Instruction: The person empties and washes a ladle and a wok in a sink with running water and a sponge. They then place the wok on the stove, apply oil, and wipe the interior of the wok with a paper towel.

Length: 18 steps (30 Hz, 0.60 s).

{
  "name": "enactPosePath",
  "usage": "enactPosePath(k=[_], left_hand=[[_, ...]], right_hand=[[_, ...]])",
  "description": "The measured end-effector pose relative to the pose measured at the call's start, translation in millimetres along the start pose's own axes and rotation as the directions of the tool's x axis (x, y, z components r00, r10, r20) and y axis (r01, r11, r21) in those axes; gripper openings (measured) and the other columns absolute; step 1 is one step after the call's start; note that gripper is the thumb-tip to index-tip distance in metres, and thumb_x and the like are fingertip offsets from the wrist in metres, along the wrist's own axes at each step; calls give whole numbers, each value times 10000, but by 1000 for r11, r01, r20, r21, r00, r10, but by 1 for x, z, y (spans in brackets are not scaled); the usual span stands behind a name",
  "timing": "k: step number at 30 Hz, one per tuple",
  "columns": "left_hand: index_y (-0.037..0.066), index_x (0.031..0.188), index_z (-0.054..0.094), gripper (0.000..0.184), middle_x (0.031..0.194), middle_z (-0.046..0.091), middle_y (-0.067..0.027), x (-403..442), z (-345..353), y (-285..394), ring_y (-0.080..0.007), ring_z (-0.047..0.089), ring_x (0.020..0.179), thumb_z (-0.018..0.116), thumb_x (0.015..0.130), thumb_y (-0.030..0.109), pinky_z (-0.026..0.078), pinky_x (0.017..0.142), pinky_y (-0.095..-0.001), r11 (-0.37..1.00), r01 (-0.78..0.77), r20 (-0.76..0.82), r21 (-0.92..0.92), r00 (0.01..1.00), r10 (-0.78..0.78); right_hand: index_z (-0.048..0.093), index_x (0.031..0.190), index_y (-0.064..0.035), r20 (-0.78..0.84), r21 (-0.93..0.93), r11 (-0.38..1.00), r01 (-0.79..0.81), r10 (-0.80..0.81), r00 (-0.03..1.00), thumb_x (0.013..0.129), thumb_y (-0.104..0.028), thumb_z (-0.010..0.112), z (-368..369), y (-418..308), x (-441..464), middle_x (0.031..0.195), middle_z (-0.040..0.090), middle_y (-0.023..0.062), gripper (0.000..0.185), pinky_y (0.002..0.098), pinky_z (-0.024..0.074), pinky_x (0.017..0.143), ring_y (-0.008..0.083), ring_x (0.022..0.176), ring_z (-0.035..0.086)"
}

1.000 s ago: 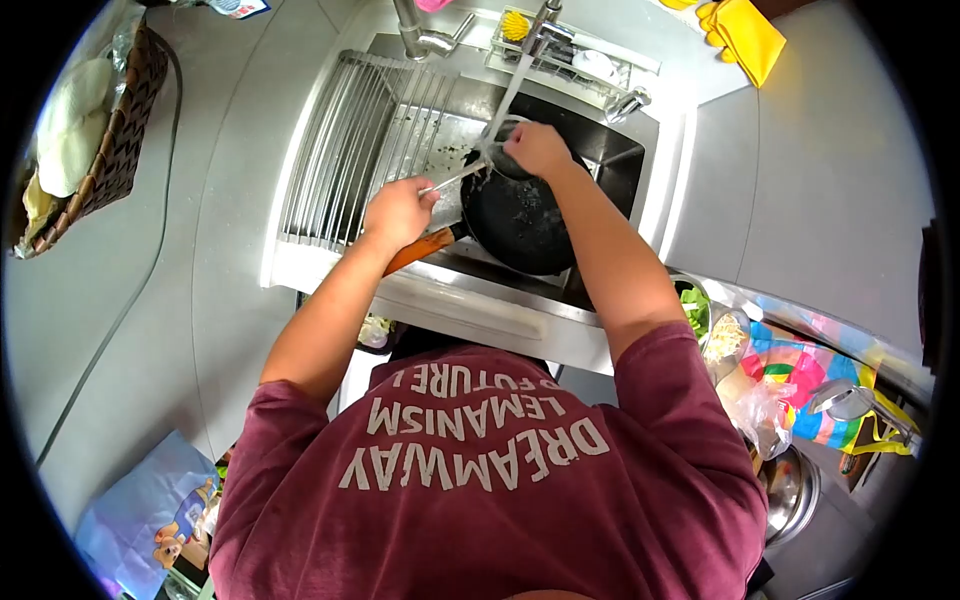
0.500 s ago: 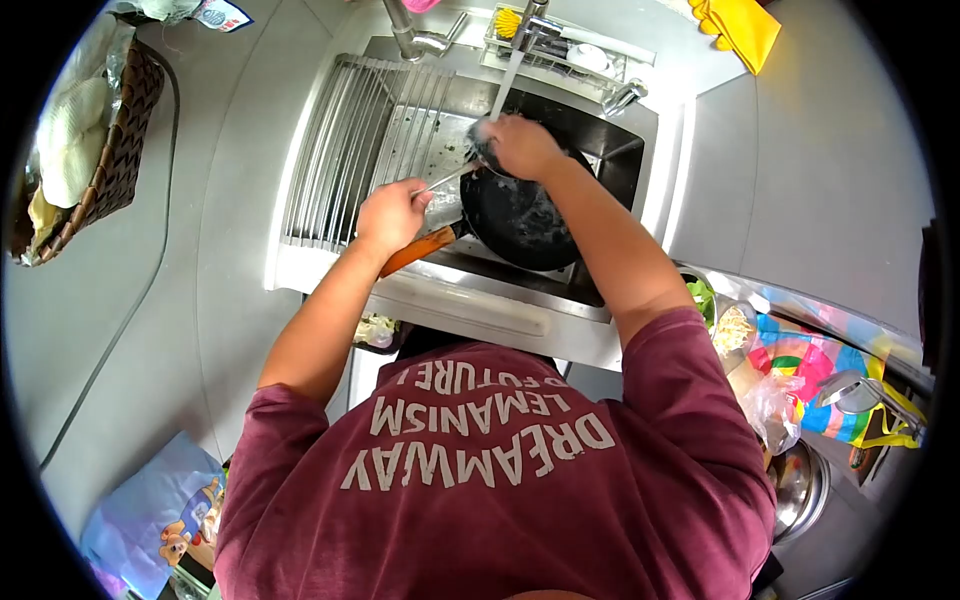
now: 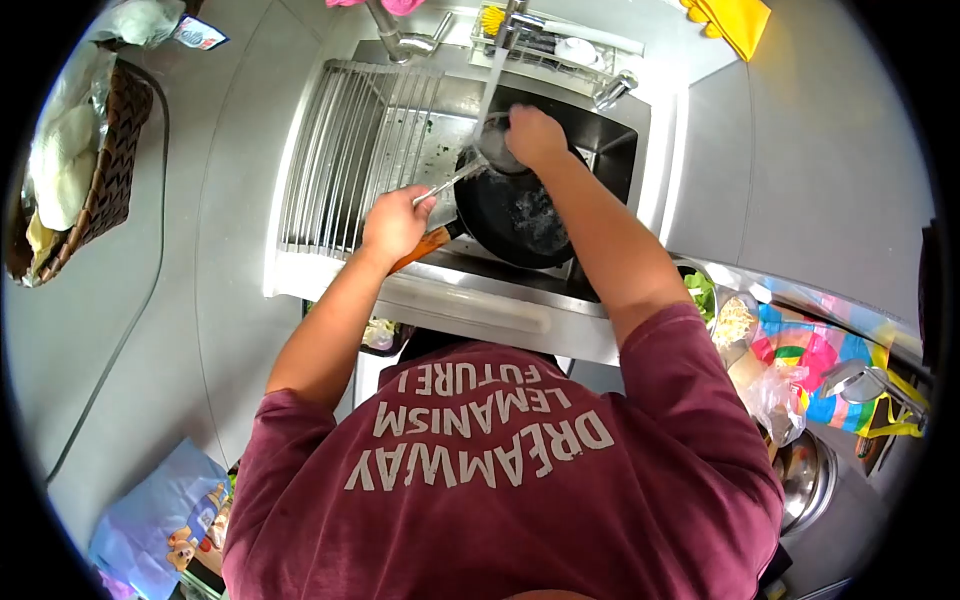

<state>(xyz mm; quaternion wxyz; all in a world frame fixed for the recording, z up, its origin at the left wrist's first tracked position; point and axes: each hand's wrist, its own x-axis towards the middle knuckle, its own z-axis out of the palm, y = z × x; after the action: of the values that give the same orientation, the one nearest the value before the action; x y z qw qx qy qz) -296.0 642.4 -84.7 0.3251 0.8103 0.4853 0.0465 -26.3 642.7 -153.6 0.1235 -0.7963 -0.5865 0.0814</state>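
My left hand (image 3: 397, 223) is closed round the thin handle of a long-handled utensil (image 3: 500, 150) with a round grey head. Whether that head is mesh or solid is hard to see. My right hand (image 3: 535, 135) has its fingers curled at the far rim of the head; the fingertips are partly hidden. Water from the tap (image 3: 512, 28) streams down beside the head. Beneath it, in the sink (image 3: 622, 170), lies a wet black pan (image 3: 520, 220), its wooden handle (image 3: 425, 247) passing close by my left hand.
A roll-up rack (image 3: 335, 160) covers the sink's left side. Behind stands a wire caddy (image 3: 575, 52) with a yellow brush. Yellow gloves (image 3: 740, 25) hang back right. Left, a woven basket (image 3: 115, 165) and cable; right, bowls with greens (image 3: 702, 293) and pale shreds (image 3: 733, 322).
The utensil's round head now shows more fully, and my right hand has shifted slightly right and up along its rim. My left hand still grips the handle. The whole view has shifted slightly.
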Motion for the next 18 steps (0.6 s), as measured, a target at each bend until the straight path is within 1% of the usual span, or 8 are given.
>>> enactPosePath(k=[1,4,5,8,10,12,15,18], left_hand=[[84,1015,673,240,792,658,-186,2,4,1,-361,639,751,622,880,276,507,678,-415,1000,-16,-21,-27,1000,16],[84,1014,671,239,777,654,-183,3,-10,11,-360,638,743,624,879,275,503,670,-420,1000,3,-5,4,1000,-3],[104,1017,674,236,813,662,-180,4,-13,9,-372,636,778,619,877,285,507,697,-434,999,14,11,43,1000,-15],[134,1011,678,232,841,670,-174,4,-9,0,-381,637,807,609,878,311,511,716,-449,998,-18,3,60,1000,18],[131,1000,678,231,841,672,-170,5,-13,3,-379,638,807,605,880,314,512,713,-449,999,-26,5,45,1000,26],[121,998,673,237,845,674,-165,4,-14,-1,-375,640,807,606,880,315,513,712,-452,998,-24,-17,66,1000,25],[116,998,666,241,848,675,-158,1,-18,4,-369,644,805,607,879,316,515,709,-452,995,33,-43,95,999,-29],[120,1005,663,241,844,676,-154,2,-8,3,-365,646,797,605,881,318,517,703,-450,993,51,-104,110,994,-40]], right_hand=[[633,905,-69,-171,182,983,39,-7,985,805,-214,574,-2,-7,-1,838,647,162,185,428,504,717,324,804,644],[640,929,-97,109,514,816,266,-369,923,811,-224,568,-15,-18,-8,872,643,158,187,438,511,746,358,791,636],[653,959,-124,315,411,886,216,-360,878,808,-230,583,-21,-12,-1,950,634,152,197,435,510,789,363,853,620],[642,947,-141,45,49,972,231,-233,971,802,-215,593,-17,-3,5,976,617,130,171,428,498,809,327,927,598],[611,974,-140,-80,169,838,519,-513,855,836,-122,514,-19,-11,0,953,595,114,169,421,491,822,312,967,575],[617,968,-151,44,298,796,527,-562,826,826,-120,525,-26,-14,-8,933,593,114,172,420,490,822,307,974,571],[607,942,-136,75,-94,874,476,-471,879,809,-110,541,-33,0,-7,897,605,122,151,426,493,798,312,926,594],[597,934,-109,222,176,975,138,-176,959,792,-108,564,-28,-23,-24,892,631,130,146,439,500,770,320,874,623]])
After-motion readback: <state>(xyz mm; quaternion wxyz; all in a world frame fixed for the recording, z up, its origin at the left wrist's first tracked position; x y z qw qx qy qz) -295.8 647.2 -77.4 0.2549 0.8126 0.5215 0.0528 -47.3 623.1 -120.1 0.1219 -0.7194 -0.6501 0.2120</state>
